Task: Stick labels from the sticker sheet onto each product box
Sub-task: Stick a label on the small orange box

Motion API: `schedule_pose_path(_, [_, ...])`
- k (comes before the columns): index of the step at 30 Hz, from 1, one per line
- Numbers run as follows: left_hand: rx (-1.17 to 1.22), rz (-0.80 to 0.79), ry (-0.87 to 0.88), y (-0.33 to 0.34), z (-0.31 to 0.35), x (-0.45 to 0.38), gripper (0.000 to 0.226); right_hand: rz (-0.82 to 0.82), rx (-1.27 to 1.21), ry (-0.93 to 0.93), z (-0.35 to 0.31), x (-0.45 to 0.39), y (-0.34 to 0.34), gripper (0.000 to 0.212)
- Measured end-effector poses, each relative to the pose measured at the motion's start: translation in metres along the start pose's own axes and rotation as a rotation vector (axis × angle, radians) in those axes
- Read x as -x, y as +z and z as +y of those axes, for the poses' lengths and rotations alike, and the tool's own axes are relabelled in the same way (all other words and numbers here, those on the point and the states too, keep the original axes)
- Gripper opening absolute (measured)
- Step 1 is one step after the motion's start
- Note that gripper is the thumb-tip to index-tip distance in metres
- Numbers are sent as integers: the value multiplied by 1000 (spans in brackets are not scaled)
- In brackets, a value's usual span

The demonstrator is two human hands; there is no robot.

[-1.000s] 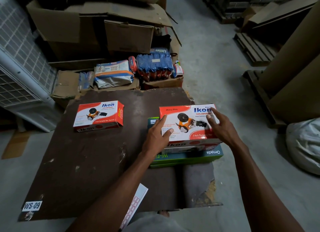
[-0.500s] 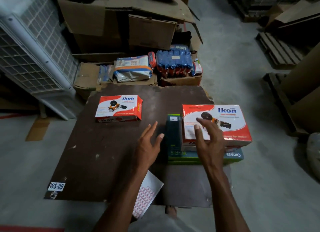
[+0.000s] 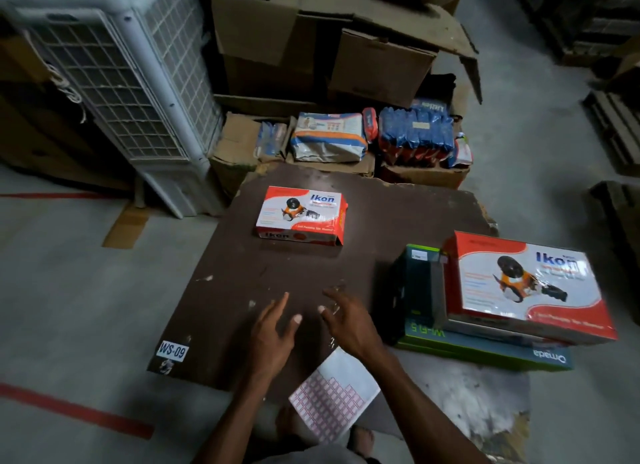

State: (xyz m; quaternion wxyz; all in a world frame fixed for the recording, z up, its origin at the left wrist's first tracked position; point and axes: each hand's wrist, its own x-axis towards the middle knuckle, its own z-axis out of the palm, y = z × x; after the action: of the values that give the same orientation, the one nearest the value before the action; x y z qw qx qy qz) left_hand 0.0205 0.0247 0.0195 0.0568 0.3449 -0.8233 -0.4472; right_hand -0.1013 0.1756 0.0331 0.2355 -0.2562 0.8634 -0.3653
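Hands withdrawn from red-white cardboard box [image 3: 530, 287]: left [image 3: 273, 335], right [image 3: 349, 325] empty, fingers spread; white pink-gridded paper sticker sheet [image 3: 334, 398] directly below, right nearer.

Left hand [image 3: 273, 328] and right hand [image 3: 346, 320] side by side, fingers spread, empty

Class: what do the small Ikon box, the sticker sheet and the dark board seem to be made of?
Small Ikon box: glossy printed cardboard, sheen on top.
Sticker sheet: thin paper, probably; flat grid of labels.
Dark board: looks like matte hardboard or plywood, scuffed and chipped along its edges.
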Motion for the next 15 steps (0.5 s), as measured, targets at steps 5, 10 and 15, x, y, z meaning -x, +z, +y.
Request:
schedule_pose_path(5, [-20,-60,-33,-17,-12,-40,58,-287,224,8,0,-65,19,54])
schedule_pose_path(10, [-22,-116,-46,-10,-14,-97,76,-224,280,-10,-6,-142,9,50])
schedule_pose_path(15, [-25,-189,-17,11,8,-152,59,-200,316,31,-7,-224,0,50])
